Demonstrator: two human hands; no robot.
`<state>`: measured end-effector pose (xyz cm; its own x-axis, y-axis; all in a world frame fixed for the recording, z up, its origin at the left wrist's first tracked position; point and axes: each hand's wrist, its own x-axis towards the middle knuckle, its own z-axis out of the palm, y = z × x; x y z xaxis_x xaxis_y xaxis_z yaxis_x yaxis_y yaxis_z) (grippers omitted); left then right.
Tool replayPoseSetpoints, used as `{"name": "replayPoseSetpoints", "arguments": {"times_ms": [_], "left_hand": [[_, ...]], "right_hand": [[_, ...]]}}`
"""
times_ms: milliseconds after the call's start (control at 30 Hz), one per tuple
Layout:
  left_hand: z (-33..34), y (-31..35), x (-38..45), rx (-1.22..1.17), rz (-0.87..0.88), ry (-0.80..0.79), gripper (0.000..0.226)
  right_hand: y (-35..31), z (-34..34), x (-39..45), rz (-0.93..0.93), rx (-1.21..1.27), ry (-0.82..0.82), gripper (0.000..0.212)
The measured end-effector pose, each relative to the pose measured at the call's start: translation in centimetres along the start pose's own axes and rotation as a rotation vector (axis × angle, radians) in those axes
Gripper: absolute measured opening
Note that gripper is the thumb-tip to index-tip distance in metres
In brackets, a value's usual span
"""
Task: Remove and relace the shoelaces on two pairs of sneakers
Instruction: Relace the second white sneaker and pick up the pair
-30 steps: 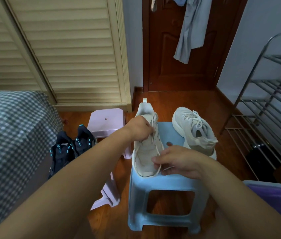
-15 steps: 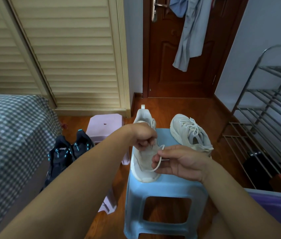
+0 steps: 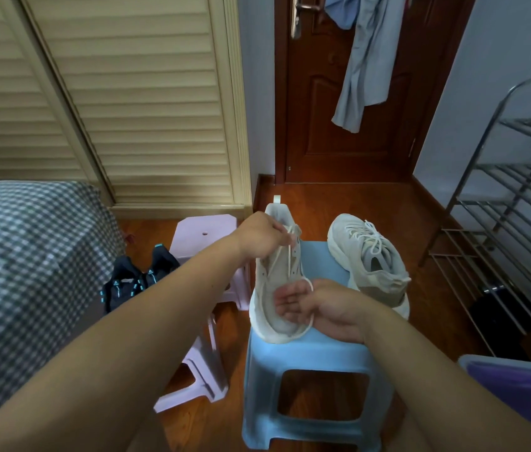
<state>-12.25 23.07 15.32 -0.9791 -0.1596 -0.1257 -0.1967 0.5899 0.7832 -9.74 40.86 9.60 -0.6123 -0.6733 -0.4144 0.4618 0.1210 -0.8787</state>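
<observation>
At centre frame we see a white low-top mesh sneaker (image 3: 272, 298) lying on a pale blue plastic stool (image 3: 319, 353), toe toward the camera, heel loop pointing at the door. The left hand (image 3: 262, 234) pinches a white flat shoelace (image 3: 282, 252) near the sneaker's upper eyelets, thumb and fingertips closed on the lace. The right hand (image 3: 319, 305) lies palm up over the toe, fingers relaxed and spread, a loop of the same lace curving round it; we cannot tell whether it presses the lace. The matching second white sneaker (image 3: 368, 259), laced and tied, sits just beside it on the right of the stool. At lower left, a pair of black sneakers with teal trim (image 3: 137, 282) stands on the wooden floor (image 3: 339, 203) between a gingham-covered bed (image 3: 23, 256) and a lilac plastic stool (image 3: 203, 233); each tongue carries a small triangular teal logo, too small for us to read. A steel shoe rack (image 3: 518, 197) fills the right edge.
</observation>
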Motion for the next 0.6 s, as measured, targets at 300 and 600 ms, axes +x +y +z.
{"name": "replayPoseSetpoints", "arguments": {"times_ms": [300,600], "left_hand": [[-2.4,0.8,0.9,-0.235,-0.071,0.191,0.017],[-7.5,7.2,3.3,-0.259,0.037,0.300,0.018]], "right_hand": [[-0.8,0.2,0.3,0.129,0.091,0.034,0.066],[-0.4,0.3,0.5,0.155,0.104,0.110,0.073]]}}
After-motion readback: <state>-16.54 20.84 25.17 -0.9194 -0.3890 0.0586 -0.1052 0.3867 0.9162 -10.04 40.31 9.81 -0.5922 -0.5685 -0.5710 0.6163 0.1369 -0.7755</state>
